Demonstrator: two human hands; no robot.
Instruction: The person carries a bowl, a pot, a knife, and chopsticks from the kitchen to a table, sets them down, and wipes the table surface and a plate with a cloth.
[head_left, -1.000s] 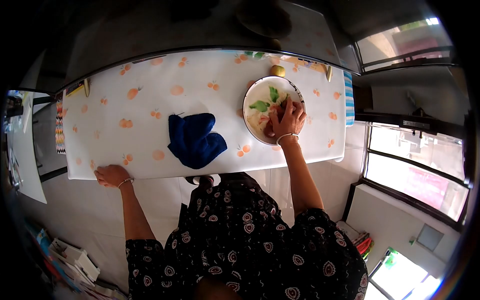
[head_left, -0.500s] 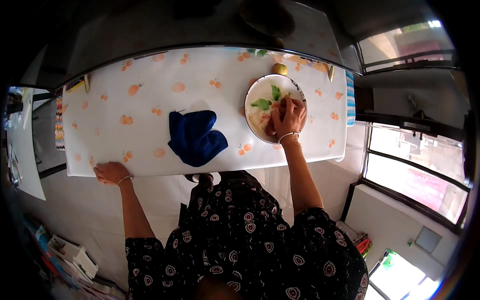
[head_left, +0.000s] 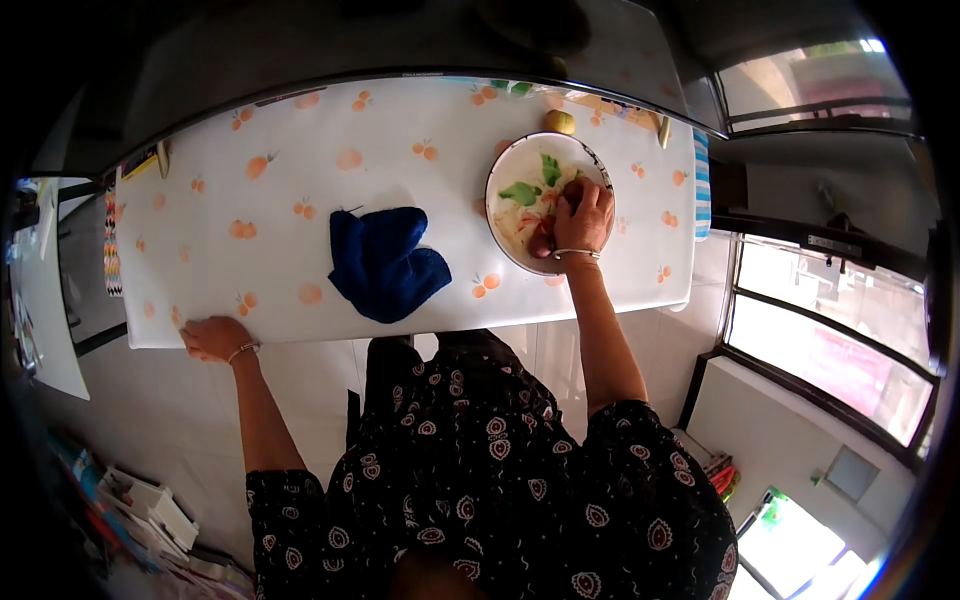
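Observation:
My right hand (head_left: pixel 584 218) reaches into a white enamel bowl (head_left: pixel 507 163) with a dark rim, its fingers closed around a dark reddish round item (head_left: pixel 572 194). Another reddish-brown round item (head_left: pixel 541 243) lies by the palm. The bowl's inside shows a green leaf pattern. My left hand (head_left: pixel 217 339) rests at the front left edge of the table (head_left: pixel 400 110), fingers curled over the edge and partly hidden. A dark blue cloth (head_left: pixel 385 265) lies crumpled between my hands, touching neither.
A yellow-green round fruit (head_left: pixel 559 122) sits just behind the bowl. Along the back of the table runs a dark glossy panel (head_left: pixel 420 40). A striped blue-and-white cloth (head_left: pixel 702 190) hangs at the right end. White shelving (head_left: pixel 150 510) stands at the lower left.
The view has shifted slightly, so the table sits a little higher in the frame. Inside the bowl, my right hand's fingers have shifted slightly around the reddish item. My left hand stays at the edge.

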